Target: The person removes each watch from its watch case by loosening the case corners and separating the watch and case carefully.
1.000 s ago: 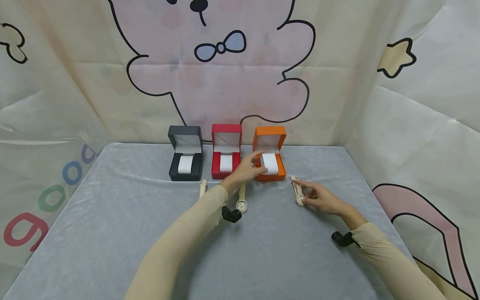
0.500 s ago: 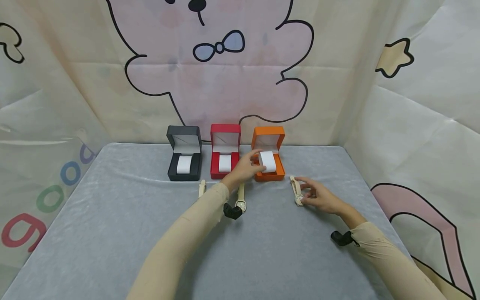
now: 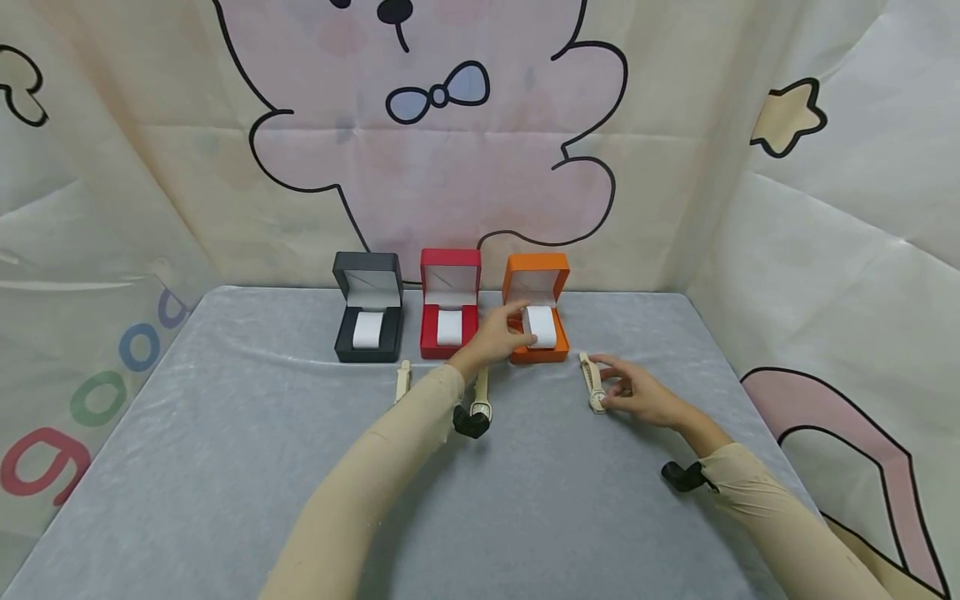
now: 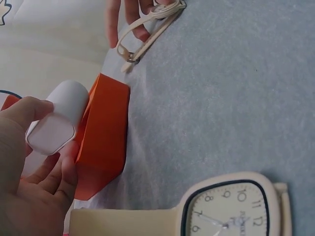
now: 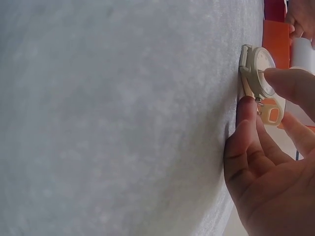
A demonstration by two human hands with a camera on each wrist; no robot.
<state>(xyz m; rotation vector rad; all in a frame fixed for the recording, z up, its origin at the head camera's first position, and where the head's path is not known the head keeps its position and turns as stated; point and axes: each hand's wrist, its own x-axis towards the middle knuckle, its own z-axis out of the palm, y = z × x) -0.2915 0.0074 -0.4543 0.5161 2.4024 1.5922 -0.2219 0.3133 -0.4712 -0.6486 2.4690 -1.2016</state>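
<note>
In the head view my left hand point(image 3: 491, 337) is at the orange watch box point(image 3: 542, 356), whose lid stands up. Thumb and fingers pinch the white watch cushion point(image 4: 69, 105) by its near end, and it sits tilted at the box's opening in the left wrist view. To the right, my right hand point(image 3: 645, 400) holds a cream wristwatch point(image 3: 592, 385) lying at the tablecloth. Its thumb presses the round watch face point(image 5: 266, 61), with fingers at the strap's lower side. A second cream watch point(image 4: 226, 211) lies below my left wrist.
Left of the orange box stand a red watch box point(image 3: 450, 350) and a black watch box point(image 3: 367, 354), both with raised lids and white cushions. A third cream watch point(image 3: 403, 377) is partly hidden by my left sleeve. A printed curtain point(image 3: 450, 183) rises behind the grey tablecloth point(image 3: 562, 517).
The white cushion rose slightly in my left hand half a second ago and is now lower again in the orange box. My right hand stays at its watch.
</note>
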